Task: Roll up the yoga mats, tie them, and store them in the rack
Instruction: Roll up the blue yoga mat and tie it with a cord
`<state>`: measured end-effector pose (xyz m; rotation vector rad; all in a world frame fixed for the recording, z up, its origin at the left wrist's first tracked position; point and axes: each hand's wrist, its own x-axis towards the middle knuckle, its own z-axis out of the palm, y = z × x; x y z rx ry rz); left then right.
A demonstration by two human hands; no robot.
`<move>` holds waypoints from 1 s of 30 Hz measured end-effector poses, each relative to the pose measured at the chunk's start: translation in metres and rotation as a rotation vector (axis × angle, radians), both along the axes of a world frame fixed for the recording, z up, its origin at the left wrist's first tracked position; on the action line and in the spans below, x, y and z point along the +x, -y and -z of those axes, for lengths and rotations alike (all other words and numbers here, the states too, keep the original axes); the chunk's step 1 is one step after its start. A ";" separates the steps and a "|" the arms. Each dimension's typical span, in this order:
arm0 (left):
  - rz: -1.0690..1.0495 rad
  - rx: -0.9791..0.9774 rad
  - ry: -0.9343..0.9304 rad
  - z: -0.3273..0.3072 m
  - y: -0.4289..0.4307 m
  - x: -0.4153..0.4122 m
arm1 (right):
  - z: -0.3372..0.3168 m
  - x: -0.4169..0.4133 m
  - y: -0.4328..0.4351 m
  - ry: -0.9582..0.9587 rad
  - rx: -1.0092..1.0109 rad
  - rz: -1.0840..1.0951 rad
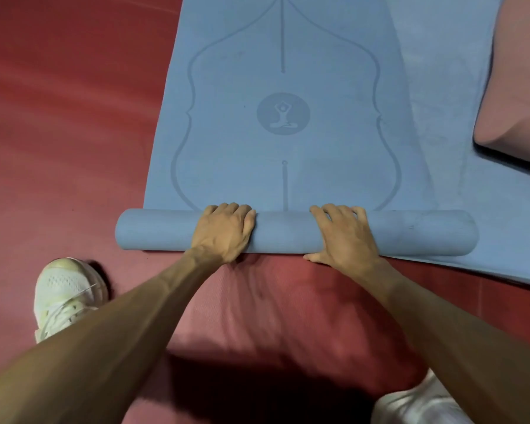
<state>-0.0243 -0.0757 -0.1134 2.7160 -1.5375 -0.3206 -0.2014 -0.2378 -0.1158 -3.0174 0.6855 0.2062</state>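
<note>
Two hands are gripping the rolled near end of a blue printed yoga mat: the left hand and right hand are curling fingers over the roll, thumbs nearside. Its flat remainder is stretching far; a white shoe is standing left.

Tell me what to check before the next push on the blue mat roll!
1. Both hands on the roll: left hand and right hand curl over its top. Ok.
2. Roll lies straight across the mat, with both ends looking even. Ok.
3. Flat part ahead lies smooth, with nothing on it. Ok.
4. Pink mat lies off to the right, clear of the rolling path. Ok.
5. White shoe is on the floor, apart from the roll. Ok.
6. Something to tie it with: none in view. Cannot tell.
</note>
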 end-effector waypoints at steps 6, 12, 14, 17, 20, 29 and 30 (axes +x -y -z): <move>-0.038 -0.075 0.010 -0.011 -0.015 -0.013 | -0.027 0.019 0.020 -0.125 0.138 0.007; -0.081 -0.039 -0.005 -0.029 -0.030 -0.021 | -0.049 0.029 0.024 -0.218 0.336 0.008; -0.079 -0.044 0.000 -0.029 -0.039 -0.024 | -0.052 0.027 0.019 -0.270 0.405 0.004; -0.072 -0.054 -0.006 -0.021 -0.050 -0.032 | -0.050 0.022 0.012 -0.331 0.457 -0.008; -0.106 -0.072 0.003 -0.011 -0.050 -0.040 | -0.045 0.022 0.012 -0.374 0.485 -0.019; -0.113 0.025 0.024 0.004 -0.025 -0.019 | -0.025 0.006 0.006 -0.181 0.400 -0.037; -0.115 0.039 0.015 0.003 -0.021 -0.014 | -0.023 0.002 0.005 -0.128 0.374 -0.034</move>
